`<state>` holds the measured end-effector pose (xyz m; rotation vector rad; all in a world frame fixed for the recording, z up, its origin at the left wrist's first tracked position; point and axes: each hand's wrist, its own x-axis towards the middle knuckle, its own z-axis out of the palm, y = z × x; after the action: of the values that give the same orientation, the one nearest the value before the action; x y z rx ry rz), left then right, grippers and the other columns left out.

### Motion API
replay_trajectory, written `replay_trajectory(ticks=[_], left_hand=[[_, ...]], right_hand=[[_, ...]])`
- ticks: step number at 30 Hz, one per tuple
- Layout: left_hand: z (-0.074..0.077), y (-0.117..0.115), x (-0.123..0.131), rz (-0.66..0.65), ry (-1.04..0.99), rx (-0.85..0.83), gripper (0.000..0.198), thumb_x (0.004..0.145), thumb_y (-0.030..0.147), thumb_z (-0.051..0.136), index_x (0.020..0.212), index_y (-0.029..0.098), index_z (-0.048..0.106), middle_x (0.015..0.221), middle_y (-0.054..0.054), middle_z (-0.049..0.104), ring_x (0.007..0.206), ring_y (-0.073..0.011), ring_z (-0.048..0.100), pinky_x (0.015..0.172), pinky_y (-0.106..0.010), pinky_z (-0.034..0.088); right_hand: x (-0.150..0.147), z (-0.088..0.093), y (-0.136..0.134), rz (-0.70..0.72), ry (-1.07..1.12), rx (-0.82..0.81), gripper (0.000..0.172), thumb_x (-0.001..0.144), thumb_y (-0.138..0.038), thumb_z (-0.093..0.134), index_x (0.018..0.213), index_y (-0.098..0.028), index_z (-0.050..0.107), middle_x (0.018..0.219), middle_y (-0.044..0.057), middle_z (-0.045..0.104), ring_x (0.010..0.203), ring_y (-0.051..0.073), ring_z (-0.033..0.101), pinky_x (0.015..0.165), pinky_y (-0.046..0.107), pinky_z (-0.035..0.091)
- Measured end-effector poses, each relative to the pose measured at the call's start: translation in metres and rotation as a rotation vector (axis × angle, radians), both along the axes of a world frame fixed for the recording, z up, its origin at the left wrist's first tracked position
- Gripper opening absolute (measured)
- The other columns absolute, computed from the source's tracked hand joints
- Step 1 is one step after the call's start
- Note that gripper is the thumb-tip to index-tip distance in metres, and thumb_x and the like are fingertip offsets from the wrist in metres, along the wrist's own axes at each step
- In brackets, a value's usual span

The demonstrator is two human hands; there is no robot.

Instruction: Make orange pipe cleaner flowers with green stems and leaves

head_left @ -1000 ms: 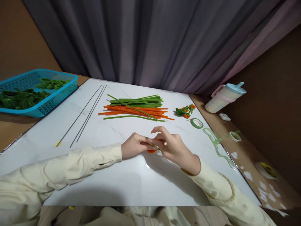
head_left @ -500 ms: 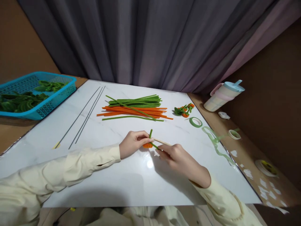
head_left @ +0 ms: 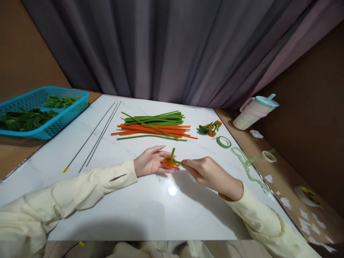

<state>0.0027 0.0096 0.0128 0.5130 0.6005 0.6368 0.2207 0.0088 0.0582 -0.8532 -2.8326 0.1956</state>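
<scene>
My left hand [head_left: 152, 162] is turned palm up with its fingers spread. Over those fingers sits a small orange pipe-cleaner flower [head_left: 168, 162] with two green ends, one sticking upward and one running right. My right hand [head_left: 205, 175] is closed, pinching the tip of the right-hand green end between thumb and forefinger. Whether that hand also holds the wooden stick is hidden. Beyond both hands lie a bundle of green pipe cleaners [head_left: 158, 118] and a bundle of orange pipe cleaners [head_left: 158, 129].
Finished orange-and-green pieces [head_left: 211, 128] lie at right, near a green tape roll [head_left: 223, 142] and a loose tape strip [head_left: 248, 166]. A tumbler [head_left: 252, 113] stands behind. At left are thin wires [head_left: 92, 134] and a blue basket [head_left: 64, 118] of green leaves.
My left hand has let go of its pinch and opened palm up under the orange flower. The wooden stick has gone from sight. My right hand still pinches the green end.
</scene>
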Motion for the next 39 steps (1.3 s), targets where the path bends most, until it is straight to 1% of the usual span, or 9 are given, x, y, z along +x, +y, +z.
replay_trajectory(ticks=[5,9,12,14,16,19,25,32,39], left_hand=[[-0.008,0.004,0.000,-0.246,-0.075,-0.056,0.045,0.087,0.047,0.040,0.097,0.006,0.057,0.091,-0.019,0.068,0.082,-0.0262,0.066,0.062,-0.031,0.052],[-0.014,0.002,0.002,-0.232,-0.043,-0.047,0.037,0.090,0.034,0.038,0.086,0.005,0.059,0.071,-0.012,0.065,0.056,-0.0147,0.061,0.047,-0.022,0.048],[-0.014,0.001,0.002,-0.184,-0.023,-0.017,0.030,0.089,0.029,0.039,0.087,0.006,0.059,0.064,-0.007,0.059,0.048,-0.0120,0.055,0.042,-0.021,0.044],[-0.013,0.001,0.002,-0.138,-0.026,-0.015,0.028,0.089,0.027,0.040,0.090,0.006,0.059,0.067,-0.007,0.059,0.050,-0.0127,0.056,0.042,-0.021,0.043],[-0.012,0.002,0.001,-0.078,-0.046,-0.009,0.027,0.088,0.024,0.040,0.092,0.005,0.059,0.073,-0.010,0.061,0.057,-0.0144,0.058,0.045,-0.022,0.044],[-0.010,0.003,0.000,0.005,-0.048,0.010,0.024,0.086,0.018,0.040,0.089,0.003,0.059,0.083,-0.016,0.065,0.071,-0.0195,0.064,0.053,-0.024,0.048],[-0.006,0.003,-0.001,0.098,-0.043,-0.005,0.022,0.087,0.014,0.038,0.084,0.004,0.058,0.096,-0.020,0.066,0.094,-0.0277,0.064,0.075,-0.034,0.051],[-0.003,0.001,0.001,0.149,-0.010,0.063,0.020,0.083,0.011,0.041,0.081,0.005,0.060,0.078,-0.013,0.064,0.072,-0.0180,0.064,0.057,-0.025,0.051],[-0.005,0.003,0.002,0.100,-0.039,0.077,0.020,0.072,0.015,0.043,0.078,0.005,0.060,0.075,-0.014,0.060,0.065,-0.0185,0.058,0.050,-0.026,0.048]], right_hand=[[0.002,-0.012,0.021,0.189,0.093,0.153,0.026,0.089,-0.009,0.040,0.095,-0.015,0.064,0.072,0.006,0.066,0.066,0.015,0.056,0.064,0.027,0.039],[0.001,-0.016,0.027,0.175,0.175,0.226,0.023,0.091,-0.016,0.046,0.109,-0.014,0.059,0.106,0.011,0.065,0.098,0.021,0.055,0.082,0.035,0.041],[0.011,-0.007,0.029,0.114,0.228,0.223,0.039,0.087,-0.030,0.054,0.122,-0.014,0.050,0.135,0.016,0.046,0.122,0.028,0.040,0.095,0.044,0.035],[0.021,0.000,0.033,0.049,0.325,0.108,0.038,0.085,-0.034,0.055,0.117,-0.014,0.052,0.128,0.016,0.051,0.116,0.026,0.046,0.093,0.041,0.039],[0.031,0.005,0.037,-0.085,0.327,-0.061,0.022,0.088,-0.033,0.049,0.095,-0.015,0.060,0.097,0.011,0.066,0.088,0.019,0.060,0.078,0.032,0.046],[0.035,0.005,0.040,-0.155,0.024,-0.254,0.024,0.087,-0.034,0.047,0.076,-0.016,0.059,0.071,0.004,0.063,0.060,0.014,0.055,0.060,0.025,0.042],[0.016,-0.006,0.027,-0.126,-0.263,-0.122,0.010,0.078,-0.026,0.050,0.082,-0.017,0.051,0.085,0.005,0.059,0.066,0.014,0.052,0.055,0.023,0.031],[0.012,-0.012,0.022,-0.219,-0.283,-0.156,0.004,0.077,-0.015,0.043,0.080,-0.018,0.045,0.069,0.001,0.056,0.052,0.011,0.043,0.050,0.025,0.023],[-0.007,-0.025,0.013,-0.358,-0.296,0.027,0.013,0.081,-0.015,0.038,0.091,-0.014,0.047,0.088,0.007,0.057,0.058,0.015,0.053,0.050,0.027,0.024]])
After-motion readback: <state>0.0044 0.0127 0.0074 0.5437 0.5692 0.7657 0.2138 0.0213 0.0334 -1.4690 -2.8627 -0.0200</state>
